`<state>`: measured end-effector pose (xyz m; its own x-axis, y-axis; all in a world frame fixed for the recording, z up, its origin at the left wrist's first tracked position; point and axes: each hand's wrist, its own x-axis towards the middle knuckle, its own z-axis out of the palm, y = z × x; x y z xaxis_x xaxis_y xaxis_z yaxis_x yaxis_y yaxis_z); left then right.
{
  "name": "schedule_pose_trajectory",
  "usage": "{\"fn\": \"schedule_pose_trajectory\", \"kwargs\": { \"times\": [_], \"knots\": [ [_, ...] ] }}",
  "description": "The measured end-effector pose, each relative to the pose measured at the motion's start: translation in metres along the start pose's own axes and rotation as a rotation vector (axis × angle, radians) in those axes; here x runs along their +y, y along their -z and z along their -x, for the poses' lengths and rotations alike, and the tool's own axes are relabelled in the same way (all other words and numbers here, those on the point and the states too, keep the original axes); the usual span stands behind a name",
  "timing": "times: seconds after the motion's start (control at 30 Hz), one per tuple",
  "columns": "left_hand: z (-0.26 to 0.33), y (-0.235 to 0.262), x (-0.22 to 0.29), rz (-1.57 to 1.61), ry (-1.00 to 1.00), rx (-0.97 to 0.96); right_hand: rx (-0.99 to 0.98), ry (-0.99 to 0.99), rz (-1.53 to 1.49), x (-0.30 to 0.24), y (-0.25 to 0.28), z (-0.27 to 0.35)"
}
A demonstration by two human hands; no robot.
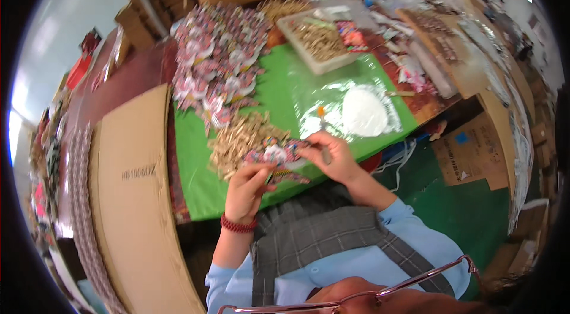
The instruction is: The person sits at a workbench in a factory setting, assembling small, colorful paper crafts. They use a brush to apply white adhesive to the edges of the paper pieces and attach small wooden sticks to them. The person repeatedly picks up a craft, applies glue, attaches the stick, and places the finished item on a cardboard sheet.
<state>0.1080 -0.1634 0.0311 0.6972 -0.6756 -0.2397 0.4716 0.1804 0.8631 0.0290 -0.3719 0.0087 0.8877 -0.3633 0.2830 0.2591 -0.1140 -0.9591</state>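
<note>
Between my hands, just above the near edge of the green table cover (196, 189), is a patterned pink-and-white cut-out piece (276, 155) with dark and yellow details. My left hand (244, 188) pinches its left end, thumb against fingers. At the other end, the fingertips of my right hand (330, 158) are closed on it. A similar pink piece (290, 178) shows just below. Beyond my left hand lies a loose heap of small flat wooden pieces (240, 139). Past my right hand, a white mound (364, 113) sits on a clear plastic sheet (306, 83), near a small orange-tipped item (321, 111).
A big pile of similar cut-outs (217, 59) covers the far left of the table. A white tray (332, 64) holds more wooden pieces, with a bright red packet (351, 36) at its edge. Cardboard (130, 195) stands at left; boards and scraps crowd the right.
</note>
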Motion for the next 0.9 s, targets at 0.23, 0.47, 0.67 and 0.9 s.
{"fn": "schedule_pose_trajectory", "kwargs": {
  "times": [0.23,0.47,0.67,0.9],
  "knots": [
    [-0.005,-0.001,0.014,0.11,-0.274,0.048,0.025,0.122,0.387,-0.044,0.048,-0.028],
    [-0.005,0.026,0.037,0.062,-0.473,0.229,0.614,0.336,0.714,-0.054,0.158,-0.079],
    [-0.011,0.041,0.059,0.081,-0.576,0.297,0.697,0.701,1.14,-0.078,0.17,-0.048],
    [-0.046,0.039,0.072,0.04,-0.58,0.388,0.666,0.671,1.21,-0.056,0.202,-0.049]
  ]
}}
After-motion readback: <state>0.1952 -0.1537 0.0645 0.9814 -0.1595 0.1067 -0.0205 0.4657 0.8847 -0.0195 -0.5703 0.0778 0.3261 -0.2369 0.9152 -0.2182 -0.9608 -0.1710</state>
